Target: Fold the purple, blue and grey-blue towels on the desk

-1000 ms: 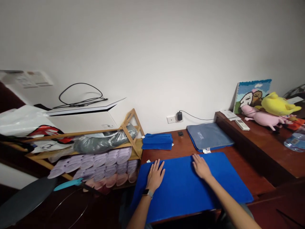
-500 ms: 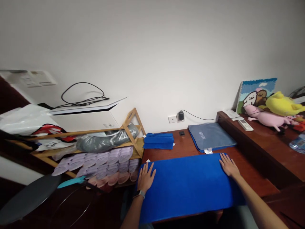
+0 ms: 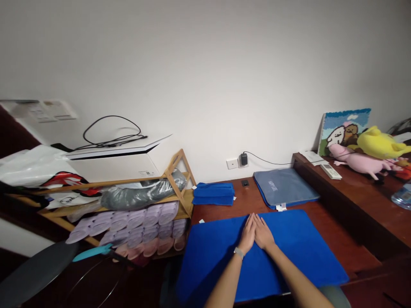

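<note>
A bright blue towel [image 3: 218, 256] lies spread over the front of the reddish-brown desk, its near edge reaching the desk's front. My left hand [image 3: 248, 234], with a watch band at the wrist, rests on the towel near its far edge. Right beside it, my right hand [image 3: 263, 232] lies on the same cloth, fingertips meeting those of the left. Both hands have straight fingers and hold nothing. Beyond the towel sit a folded blue cloth [image 3: 213, 193] on the left and a grey-blue folded cloth [image 3: 285, 186] with a white tag on the right.
A wooden rack [image 3: 180, 179] with lilac and pink slippers [image 3: 141, 222] and a white box [image 3: 112, 164] stands at left. On the raised right-hand ledge [image 3: 362, 192] are a remote [image 3: 331, 171], plush toys [image 3: 359, 159] and a bottle [image 3: 401, 196]. A black plug [image 3: 244, 159] sits in the wall socket.
My hands have come from the towel's two far corners to its middle and now touch. The towel's near right corner now lies spread out flatter.
</note>
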The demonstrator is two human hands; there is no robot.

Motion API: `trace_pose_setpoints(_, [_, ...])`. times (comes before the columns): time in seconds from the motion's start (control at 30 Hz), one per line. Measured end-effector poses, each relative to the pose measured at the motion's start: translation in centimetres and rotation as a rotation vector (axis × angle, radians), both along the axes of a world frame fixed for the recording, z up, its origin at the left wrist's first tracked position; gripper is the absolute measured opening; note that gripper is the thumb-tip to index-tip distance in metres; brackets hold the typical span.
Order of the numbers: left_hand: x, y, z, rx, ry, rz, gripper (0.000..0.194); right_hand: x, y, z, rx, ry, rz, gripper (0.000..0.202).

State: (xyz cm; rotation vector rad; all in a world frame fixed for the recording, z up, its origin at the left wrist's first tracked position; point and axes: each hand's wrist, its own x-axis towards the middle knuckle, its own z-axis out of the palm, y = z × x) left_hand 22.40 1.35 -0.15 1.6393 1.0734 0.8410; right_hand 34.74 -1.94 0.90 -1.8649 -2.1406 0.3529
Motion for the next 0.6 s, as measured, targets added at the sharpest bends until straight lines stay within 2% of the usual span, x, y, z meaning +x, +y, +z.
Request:
trace_pose_setpoints(0.07, [-0.7,1.2,-0.6,-0.047,-0.027,0.101,0.068,0.3,0.0,0.0,-0.021,-0.006,-0.018,0.066])
trace_pose_setpoints(0.13, [-3.8,2.5,-0.5,-0.083,-0.057,0.188,0.068,0.5,-0.2,0.3,-0.041,0.008,-0.033,0.069])
trace_pose_setpoints(0.27, [-13.4,3.9,0.5,-0.099,-0.063,0.341,0.073,0.4,-0.3,0.9,-0.06,0.03,-0.037,0.071])
trace_pose_setpoints(0.37, [-20.2,3.9,1.3,-0.065,-0.016,0.47,0.071,0.7,-0.2,1.0,-0.061,0.021,-0.022,0.072])
trace_pose_setpoints(0.43, [-23.8,3.5,1.6,-0.033,0.035,0.544,0.071,1.5,-0.3,0.7,-0.062,0.001,-0.034,0.07])
trace_pose_setpoints(0.53, [-27.4,3.0,1.9,0.019,0.13,0.613,0.069,3.7,-0.4,0.1,-0.054,-0.035,-0.117,0.068])
trace_pose_setpoints(0.6, [-28.3,2.7,2.1,0.074,0.19,0.625,0.063,5.0,-0.5,-0.4,-0.04,-0.047,-0.157,0.067])
